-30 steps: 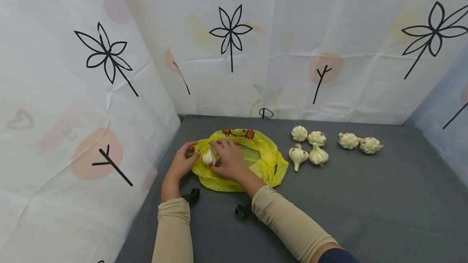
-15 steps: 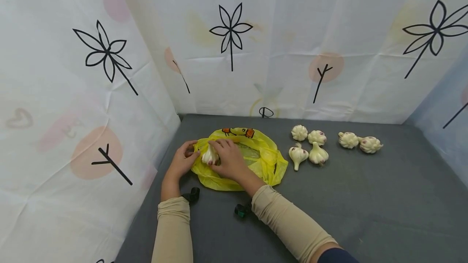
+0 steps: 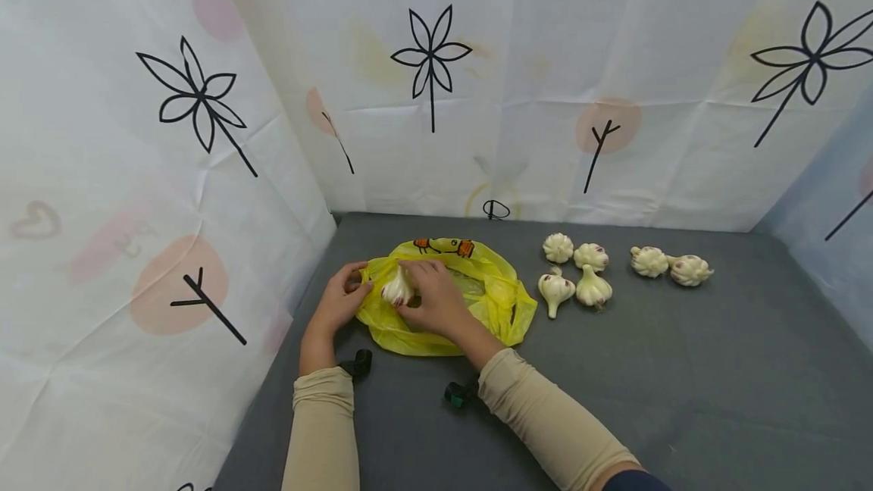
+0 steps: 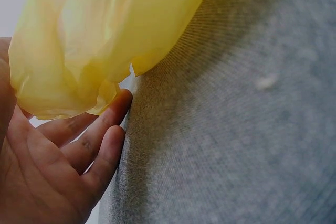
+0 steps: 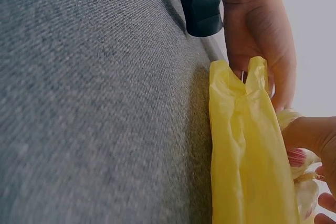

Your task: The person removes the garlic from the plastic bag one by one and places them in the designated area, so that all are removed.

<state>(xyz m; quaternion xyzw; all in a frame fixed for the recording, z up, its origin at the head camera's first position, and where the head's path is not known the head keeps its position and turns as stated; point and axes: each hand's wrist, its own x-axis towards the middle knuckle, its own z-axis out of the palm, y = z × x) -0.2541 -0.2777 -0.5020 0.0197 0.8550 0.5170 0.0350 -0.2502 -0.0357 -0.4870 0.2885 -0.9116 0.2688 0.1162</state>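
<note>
A yellow plastic bag (image 3: 505, 309) lies spread on the grey table with its mouth up. My left hand (image 3: 336, 308) holds the bag's left rim between thumb and fingers. In the left wrist view, the other fingers (image 4: 100, 150) reach beneath the yellow plastic. Over the left part of the bag's mouth, my right hand (image 3: 436, 301) grips a white garlic bulb (image 3: 397, 290) with purple streaks. From the right wrist, the garlic (image 5: 300, 163) shows behind the bag's side, partly covered by the thumb. What lies deeper in the bag is hidden.
Right of the bag sits a cluster of several garlic bulbs (image 3: 558, 290). Farther right, two more bulbs (image 3: 690, 271) lie side by side. A patterned white cloth (image 3: 518, 142) stands behind and left of the grey table (image 3: 682, 385). Each wrist bears a black camera (image 3: 458, 394).
My right hand and the garlic bulb have shifted slightly to the right, away from the left hand. The left hand stays at the bag's rim.
</note>
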